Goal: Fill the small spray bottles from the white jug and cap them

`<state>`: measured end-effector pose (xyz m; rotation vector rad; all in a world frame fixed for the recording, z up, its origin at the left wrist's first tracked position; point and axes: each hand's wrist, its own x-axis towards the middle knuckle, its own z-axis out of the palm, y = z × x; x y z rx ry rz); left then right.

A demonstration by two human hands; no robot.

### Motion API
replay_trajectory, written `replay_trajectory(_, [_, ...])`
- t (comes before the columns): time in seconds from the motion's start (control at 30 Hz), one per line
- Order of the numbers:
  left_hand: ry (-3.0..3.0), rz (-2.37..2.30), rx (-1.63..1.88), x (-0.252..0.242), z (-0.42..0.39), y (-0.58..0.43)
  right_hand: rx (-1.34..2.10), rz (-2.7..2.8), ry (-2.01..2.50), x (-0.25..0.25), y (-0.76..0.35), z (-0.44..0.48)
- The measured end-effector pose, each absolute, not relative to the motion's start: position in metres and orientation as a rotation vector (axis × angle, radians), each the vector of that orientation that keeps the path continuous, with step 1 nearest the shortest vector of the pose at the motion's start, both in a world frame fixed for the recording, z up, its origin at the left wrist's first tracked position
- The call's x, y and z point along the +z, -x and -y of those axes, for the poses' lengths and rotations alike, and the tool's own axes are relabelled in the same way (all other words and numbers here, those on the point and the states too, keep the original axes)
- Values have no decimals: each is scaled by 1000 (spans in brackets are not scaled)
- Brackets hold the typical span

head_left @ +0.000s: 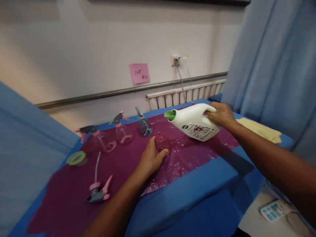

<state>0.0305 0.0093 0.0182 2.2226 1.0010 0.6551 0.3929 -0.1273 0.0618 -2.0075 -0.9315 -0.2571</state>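
Observation:
My left hand (pixel 153 156) is closed around the lower part of a clear, capless spray bottle (pixel 161 141) standing on the purple plastic sheet (pixel 182 164). My right hand (pixel 221 114) grips the handle of a white detergent jug (pixel 192 120), tilted with its green spout (pixel 171 115) pointing left, above and to the right of the small bottle's mouth. No stream of liquid shows between them. A grey and pink trigger spray head (pixel 97 192) with its tube lies on the sheet, left of my left forearm.
Two clear spray bottles with pink and grey heads, one nearer (pixel 105 141) and one farther (pixel 123 133), stand at the back left beside a teal spray bottle (pixel 145 126). A green-lidded tub (pixel 77 158) sits at the left. Yellow cloth (pixel 259 130) lies at the right; blue curtains (pixel 271 65) flank the table.

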Motion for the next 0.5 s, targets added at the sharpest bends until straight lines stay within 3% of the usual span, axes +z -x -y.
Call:
replay_trajectory(0.37, [-2319,-1047,477,7,16,5,-232,849,2190,68,-397,145])
replay_trajectory(0.5, [-2193,-1081,571,14,13,3,-219,810,2234,66,-401,145])
